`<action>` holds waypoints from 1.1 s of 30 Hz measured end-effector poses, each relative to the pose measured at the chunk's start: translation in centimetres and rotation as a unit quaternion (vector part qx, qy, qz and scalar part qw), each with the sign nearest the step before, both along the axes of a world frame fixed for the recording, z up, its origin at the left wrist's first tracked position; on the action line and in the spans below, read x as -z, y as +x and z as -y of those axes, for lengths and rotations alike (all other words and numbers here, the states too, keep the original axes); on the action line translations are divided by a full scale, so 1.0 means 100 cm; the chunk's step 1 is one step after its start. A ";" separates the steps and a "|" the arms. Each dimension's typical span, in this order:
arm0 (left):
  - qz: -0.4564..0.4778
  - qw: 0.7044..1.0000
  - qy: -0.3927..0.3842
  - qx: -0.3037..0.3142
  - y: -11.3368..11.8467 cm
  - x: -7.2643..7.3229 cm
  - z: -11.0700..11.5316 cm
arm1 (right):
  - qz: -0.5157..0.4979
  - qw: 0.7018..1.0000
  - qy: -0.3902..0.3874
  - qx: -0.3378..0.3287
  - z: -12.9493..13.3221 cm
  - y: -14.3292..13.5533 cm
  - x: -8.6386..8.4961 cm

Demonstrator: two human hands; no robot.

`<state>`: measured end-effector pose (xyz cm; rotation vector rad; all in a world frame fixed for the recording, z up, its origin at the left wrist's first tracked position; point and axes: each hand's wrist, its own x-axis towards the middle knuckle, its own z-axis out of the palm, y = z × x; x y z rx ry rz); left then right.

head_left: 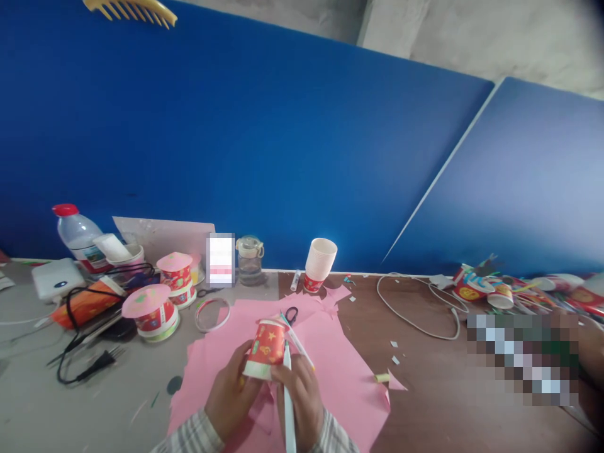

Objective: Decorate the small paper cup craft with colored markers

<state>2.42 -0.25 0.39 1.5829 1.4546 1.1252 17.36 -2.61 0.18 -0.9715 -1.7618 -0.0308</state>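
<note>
Between my hands is a red paper cup (271, 340) with gold marks and a pale green-white rim turned downward. My left hand (232, 388) grips its left side, fingers wrapped round it. My right hand (302, 393) is closed on a long white-and-teal pen-like tool (289, 412), its tip beside the cup's right side; the fingers also touch the cup's lower edge. Under both hands lies pink paper (342, 371) with uneven cut edges. Dark-handled scissors (292, 315) and a thin white stick (299, 346) rest just beyond the cup.
Stacked white cups (321, 259) stand behind the paper. Pink-topped cup pieces (153, 314), a black plug (101, 362), a glass jar (250, 261) and a red-capped bottle (78, 236) are at left. Right are a cable (410, 324), craft cups (472, 283) and another person's hand (589, 346).
</note>
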 end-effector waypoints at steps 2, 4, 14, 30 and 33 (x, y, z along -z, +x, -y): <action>0.020 1.000 -0.010 0.003 0.000 0.001 0.000 | 0.008 1.000 0.014 0.004 -0.001 -0.001 -0.001; 0.033 0.999 -0.024 0.003 -0.001 0.001 0.000 | 0.004 0.999 0.032 0.015 -0.001 -0.002 0.001; 0.034 0.998 -0.047 0.014 -0.002 0.004 0.002 | 0.015 0.998 0.053 0.004 -0.004 -0.004 0.009; 0.020 0.999 -0.023 0.013 -0.001 0.003 0.001 | -0.080 0.994 -0.016 0.078 0.006 -0.012 0.015; 0.022 0.999 -0.024 0.011 0.001 0.003 0.000 | -0.078 0.993 -0.039 0.083 0.011 -0.015 0.009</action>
